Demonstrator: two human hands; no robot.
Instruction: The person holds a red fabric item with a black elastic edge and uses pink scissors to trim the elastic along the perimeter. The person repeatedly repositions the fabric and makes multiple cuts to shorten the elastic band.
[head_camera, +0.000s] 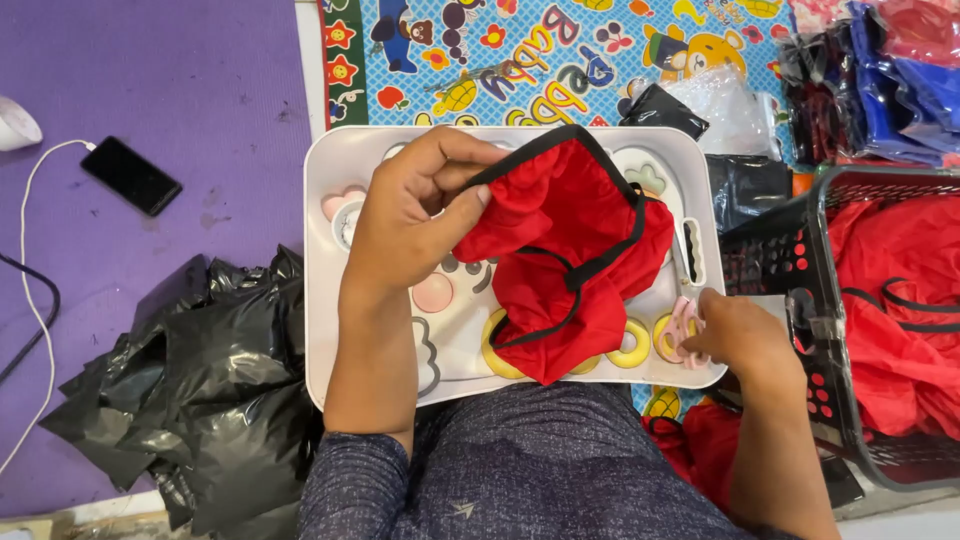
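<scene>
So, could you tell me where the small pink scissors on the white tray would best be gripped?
Probably by the looped handles of the pink scissors, coming from the tray's right edge. They lie flat at that edge, where the right hand already touches them, while the red cloth covers the middle.

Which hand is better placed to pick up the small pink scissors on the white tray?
Right hand: its fingers already touch the pink scissors. The left hand is busy gripping the red fabric garment.

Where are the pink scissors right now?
In the head view, the pink scissors are at the lower right corner of the white tray, under the right hand, just right of the red cloth.
</scene>
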